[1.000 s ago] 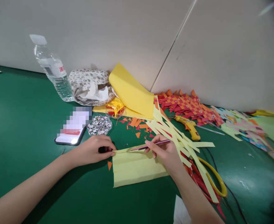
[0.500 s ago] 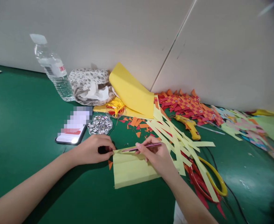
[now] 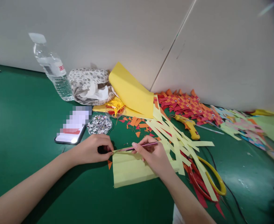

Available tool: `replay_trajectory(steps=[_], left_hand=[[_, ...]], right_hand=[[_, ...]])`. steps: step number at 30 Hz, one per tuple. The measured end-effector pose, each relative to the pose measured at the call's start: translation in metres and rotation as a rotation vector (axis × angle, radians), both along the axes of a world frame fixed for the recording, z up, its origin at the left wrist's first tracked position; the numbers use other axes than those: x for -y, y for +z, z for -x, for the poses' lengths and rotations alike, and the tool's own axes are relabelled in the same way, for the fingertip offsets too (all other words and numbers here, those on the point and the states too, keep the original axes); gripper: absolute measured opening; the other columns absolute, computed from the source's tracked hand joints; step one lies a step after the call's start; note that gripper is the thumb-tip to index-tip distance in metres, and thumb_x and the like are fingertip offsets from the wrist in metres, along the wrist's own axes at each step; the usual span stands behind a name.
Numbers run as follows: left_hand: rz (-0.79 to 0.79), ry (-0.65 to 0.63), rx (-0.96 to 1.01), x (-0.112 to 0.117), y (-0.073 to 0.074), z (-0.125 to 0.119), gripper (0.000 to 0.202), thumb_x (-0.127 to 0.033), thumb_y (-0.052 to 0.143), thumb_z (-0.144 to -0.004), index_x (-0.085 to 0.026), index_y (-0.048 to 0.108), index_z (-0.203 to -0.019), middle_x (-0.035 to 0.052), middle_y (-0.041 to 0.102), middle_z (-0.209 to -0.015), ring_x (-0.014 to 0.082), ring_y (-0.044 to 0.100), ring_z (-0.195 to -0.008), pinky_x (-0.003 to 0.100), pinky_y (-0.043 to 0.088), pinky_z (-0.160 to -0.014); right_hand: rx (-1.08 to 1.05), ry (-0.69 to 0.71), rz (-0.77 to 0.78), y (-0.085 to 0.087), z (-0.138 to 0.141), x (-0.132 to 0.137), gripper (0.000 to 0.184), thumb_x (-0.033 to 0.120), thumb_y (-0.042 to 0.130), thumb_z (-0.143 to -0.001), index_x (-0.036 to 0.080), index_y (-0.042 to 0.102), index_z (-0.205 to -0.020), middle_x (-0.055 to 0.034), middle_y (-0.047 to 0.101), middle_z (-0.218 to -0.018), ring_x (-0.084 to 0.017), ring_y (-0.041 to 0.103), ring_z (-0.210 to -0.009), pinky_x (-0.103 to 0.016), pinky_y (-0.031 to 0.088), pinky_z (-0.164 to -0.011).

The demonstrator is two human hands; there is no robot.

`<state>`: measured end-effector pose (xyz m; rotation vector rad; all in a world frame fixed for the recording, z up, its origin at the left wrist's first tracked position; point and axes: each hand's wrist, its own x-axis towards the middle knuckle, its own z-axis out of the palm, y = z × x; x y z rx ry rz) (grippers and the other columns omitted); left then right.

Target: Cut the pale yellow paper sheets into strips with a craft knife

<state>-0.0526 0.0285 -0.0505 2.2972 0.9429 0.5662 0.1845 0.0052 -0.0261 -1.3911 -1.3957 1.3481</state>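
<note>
A sheet of pale yellow paper with faint crease lines lies on the green table. My left hand pinches its upper left corner between thumb and fingertips. In my right hand is a slim craft knife with a shiny purple-pink handle, held like a pen. Its thin tip lies along the sheet's top edge, close to my left fingertips. A small orange paper triangle sits just below that corner.
Pale yellow strips partly cover red-and-yellow-handled scissors. A yellow glue gun lies near woven paper fish. Left are a phone, googly eyes and a water bottle; yellow paper leans against the wall.
My right hand has slid slightly left along the paper's top edge, bringing the knife tip nearer my left fingertips. My left hand keeps its pinch on the corner.
</note>
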Motion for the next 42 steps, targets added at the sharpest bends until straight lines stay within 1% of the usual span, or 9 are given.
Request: replay_trajectory(steps=[4, 8, 13, 16, 25, 32, 36, 39, 42], left_hand=[[0.013, 0.008, -0.007, 0.0, 0.001, -0.001, 0.013, -0.021, 0.056, -0.083, -0.017, 0.068, -0.077, 0.0018, 0.062, -0.071, 0.012, 0.056, -0.067, 0.022, 0.042, -0.06], [0.02, 0.015, -0.003, 0.001, 0.001, -0.001, 0.011, -0.018, 0.057, -0.081, -0.017, 0.067, -0.077, 0.0009, 0.061, -0.071, 0.0113, 0.056, -0.067, 0.021, 0.042, -0.06], [0.015, 0.035, 0.014, 0.0, -0.001, -0.001, 0.01, -0.018, 0.058, -0.081, -0.017, 0.067, -0.076, 0.0001, 0.059, -0.068, 0.0103, 0.055, -0.065, 0.02, 0.041, -0.059], [0.005, 0.036, 0.026, 0.0, -0.002, -0.001, 0.01, -0.018, 0.058, -0.081, -0.017, 0.067, -0.077, -0.0003, 0.059, -0.067, 0.0098, 0.054, -0.064, 0.02, 0.041, -0.058], [-0.001, 0.041, 0.021, 0.001, -0.004, -0.001, 0.011, -0.019, 0.058, -0.081, -0.017, 0.068, -0.076, -0.0006, 0.058, -0.066, 0.0097, 0.052, -0.063, 0.02, 0.04, -0.059], [0.013, 0.046, 0.014, 0.001, -0.004, -0.001, 0.01, -0.019, 0.058, -0.081, -0.018, 0.067, -0.076, -0.0007, 0.058, -0.066, 0.0096, 0.052, -0.063, 0.019, 0.04, -0.058], [0.009, 0.042, 0.004, 0.001, -0.004, -0.002, 0.011, -0.019, 0.058, -0.081, -0.017, 0.067, -0.076, -0.0007, 0.059, -0.066, 0.0099, 0.052, -0.063, 0.02, 0.04, -0.058], [0.005, 0.037, -0.007, 0.001, -0.003, -0.002, 0.011, -0.019, 0.057, -0.081, -0.018, 0.066, -0.077, -0.0008, 0.059, -0.067, 0.0102, 0.052, -0.063, 0.02, 0.04, -0.059], [0.004, 0.031, -0.014, 0.001, -0.003, -0.002, 0.01, -0.019, 0.057, -0.081, -0.018, 0.066, -0.079, -0.0008, 0.059, -0.068, 0.0102, 0.052, -0.064, 0.02, 0.04, -0.059]], right_hand=[[-0.005, -0.005, 0.012, 0.001, -0.002, -0.001, 0.031, 0.044, 0.071, -0.075, 0.021, 0.053, -0.067, -0.0018, 0.071, -0.063, -0.01, 0.051, -0.044, -0.021, 0.036, -0.042], [0.006, -0.039, 0.001, -0.002, -0.012, -0.005, 0.031, 0.044, 0.071, -0.075, 0.02, 0.053, -0.066, -0.0021, 0.07, -0.061, -0.009, 0.046, -0.041, -0.021, 0.034, -0.04], [-0.006, -0.081, -0.015, -0.004, -0.029, -0.011, 0.03, 0.038, 0.075, -0.072, 0.019, 0.054, -0.066, -0.0017, 0.069, -0.058, -0.008, 0.045, -0.041, -0.019, 0.034, -0.039], [0.004, -0.088, -0.027, -0.003, -0.036, -0.013, 0.03, 0.039, 0.075, -0.072, 0.018, 0.054, -0.065, -0.0027, 0.069, -0.058, -0.008, 0.046, -0.042, -0.019, 0.034, -0.039], [-0.058, -0.148, -0.036, -0.006, -0.046, -0.019, 0.031, 0.039, 0.078, -0.068, 0.018, 0.056, -0.06, -0.0017, 0.067, -0.053, -0.008, 0.049, -0.04, -0.019, 0.038, -0.042], [-0.089, -0.167, -0.055, -0.004, -0.046, -0.018, 0.031, 0.038, 0.078, -0.068, 0.018, 0.056, -0.059, -0.0018, 0.067, -0.052, -0.008, 0.049, -0.041, -0.019, 0.038, -0.042], [-0.105, -0.193, -0.107, 0.0, -0.036, -0.012, 0.031, 0.038, 0.078, -0.07, 0.019, 0.055, -0.06, -0.0018, 0.067, -0.053, -0.008, 0.049, -0.041, -0.019, 0.038, -0.041], [-0.09, -0.124, -0.078, 0.001, -0.021, -0.006, 0.031, 0.039, 0.078, -0.069, 0.019, 0.055, -0.063, -0.002, 0.068, -0.054, -0.008, 0.049, -0.041, -0.018, 0.039, -0.04], [-0.048, -0.055, -0.053, 0.001, -0.008, -0.001, 0.032, 0.042, 0.074, -0.073, 0.019, 0.054, -0.064, -0.0026, 0.07, -0.057, -0.008, 0.047, -0.04, -0.018, 0.038, -0.039]])
